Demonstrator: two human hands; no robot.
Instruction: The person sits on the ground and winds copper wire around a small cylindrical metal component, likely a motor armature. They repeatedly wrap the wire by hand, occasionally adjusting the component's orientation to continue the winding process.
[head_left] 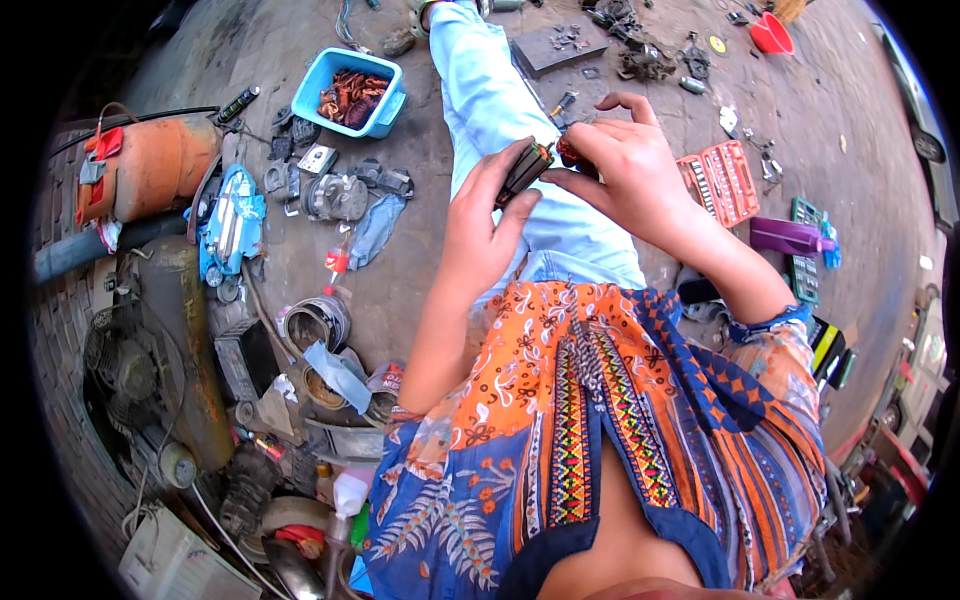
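Observation:
My left hand (477, 222) is closed around a dark, ribbed metal core (522, 176), with green and copper colour showing at its upper end. Just to the right, my right hand (632, 165) pinches a small reddish-copper piece (571, 153), perhaps a bit of winding, mostly hidden by the fingers. The two pieces are close together above my outstretched leg in light blue trousers (548, 240); whether they touch I cannot tell. Beyond my left hand, a light blue plastic tub (394, 112) on the ground holds many reddish-copper scraps.
Motor parts (338, 198) and a rusty orange cylinder (165, 168) lie at the left. Cans (318, 325) stand near my left forearm. On the right are an orange socket set case (722, 182) and a purple tool (785, 235). A dark flat block (558, 48) lies ahead.

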